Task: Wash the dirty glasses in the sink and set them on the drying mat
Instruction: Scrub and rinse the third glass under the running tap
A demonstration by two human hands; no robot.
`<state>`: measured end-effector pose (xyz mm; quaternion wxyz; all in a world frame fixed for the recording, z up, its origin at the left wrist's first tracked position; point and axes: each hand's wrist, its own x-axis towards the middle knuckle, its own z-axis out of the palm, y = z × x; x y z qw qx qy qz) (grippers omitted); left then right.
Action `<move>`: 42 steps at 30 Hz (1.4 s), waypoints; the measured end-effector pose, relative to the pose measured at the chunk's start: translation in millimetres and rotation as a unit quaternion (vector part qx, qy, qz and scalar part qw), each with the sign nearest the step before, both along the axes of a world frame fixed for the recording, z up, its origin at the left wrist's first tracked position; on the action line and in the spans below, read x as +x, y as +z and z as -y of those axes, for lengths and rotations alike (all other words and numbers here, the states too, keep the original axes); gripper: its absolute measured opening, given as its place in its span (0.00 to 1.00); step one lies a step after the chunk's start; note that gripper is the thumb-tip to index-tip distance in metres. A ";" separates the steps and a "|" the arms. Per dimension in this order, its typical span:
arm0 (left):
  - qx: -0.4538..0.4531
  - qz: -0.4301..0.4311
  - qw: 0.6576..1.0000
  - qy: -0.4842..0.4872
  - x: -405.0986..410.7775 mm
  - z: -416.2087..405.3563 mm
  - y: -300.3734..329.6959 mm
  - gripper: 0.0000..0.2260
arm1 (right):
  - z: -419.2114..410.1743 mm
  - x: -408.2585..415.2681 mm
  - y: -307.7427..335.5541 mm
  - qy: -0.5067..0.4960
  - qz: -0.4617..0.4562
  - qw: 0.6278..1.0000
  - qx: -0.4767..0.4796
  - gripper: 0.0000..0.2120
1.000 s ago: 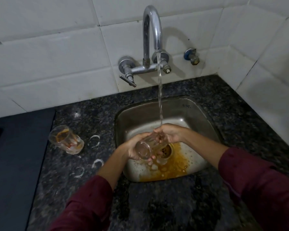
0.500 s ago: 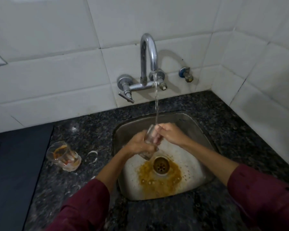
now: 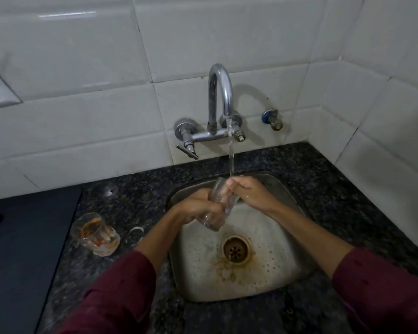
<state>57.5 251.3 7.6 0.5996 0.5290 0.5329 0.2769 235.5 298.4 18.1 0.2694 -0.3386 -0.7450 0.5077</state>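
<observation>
**Glass under the tap, hands mostly hiding it**

Couldn't see much of the clear glass. The left hand was wrapped around its lower half, and the right hand was up at the rim with fingers that seemed to go inside, hard to tell. It was tilted over the sink, with water from the tap landing at its mouth. Brownish residue sat around the drain. A second dirty glass with orange gunk inside stood on the counter left of the sink. The dark mat was cut off at the left edge.
</observation>
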 end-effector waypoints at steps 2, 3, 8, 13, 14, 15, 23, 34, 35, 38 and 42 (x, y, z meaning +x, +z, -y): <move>0.046 -0.097 0.993 0.048 9.6 0.7 -0.1 0.16 | -3.5 -3.1 -1.6 -0.026 0.050 0.997 0.044 0.18; 0.076 -0.188 0.977 0.068 15.7 1.0 0.9 0.19 | -5.3 -5.3 -2.5 -0.047 0.088 0.993 0.057 0.19; 0.213 -0.479 0.843 0.116 41.3 9.4 -9.0 0.26 | -2.4 -21.9 11.1 -0.118 0.211 0.969 0.041 0.18; 0.078 -0.052 0.995 0.041 11.5 2.5 12.2 0.19 | -2.9 -2.0 9.1 -0.039 0.030 0.998 0.038 0.19; 0.029 0.057 0.998 0.023 6.0 1.5 11.6 0.15 | -1.1 1.6 10.3 -0.013 0.004 0.999 0.034 0.18; -0.006 0.112 0.994 0.013 3.4 1.5 9.6 0.13 | -0.9 3.0 10.8 -0.005 0.004 0.999 0.043 0.17; 0.199 -0.475 0.856 0.051 38.4 -0.7 4.1 0.24 | -12.6 -4.7 15.2 -0.138 0.202 0.968 0.057 0.19; 0.004 0.055 0.998 -0.012 3.8 -13.8 12.4 0.16 | -11.7 -0.4 15.0 -0.085 0.100 0.982 0.135 0.17; 0.021 -0.003 1.000 0.006 7.6 -15.3 14.2 0.18 | -12.9 -2.6 14.0 -0.095 0.117 0.979 0.137 0.19; 0.118 -0.308 0.943 0.051 25.7 -16.2 20.7 0.24 | -10.8 -15.9 19.8 -0.127 0.188 0.967 0.114 0.21; 0.244 -0.528 0.809 0.090 48.9 -6.7 8.6 0.28 | -13.4 -31.2 34.8 -0.181 0.294 0.934 0.088 0.19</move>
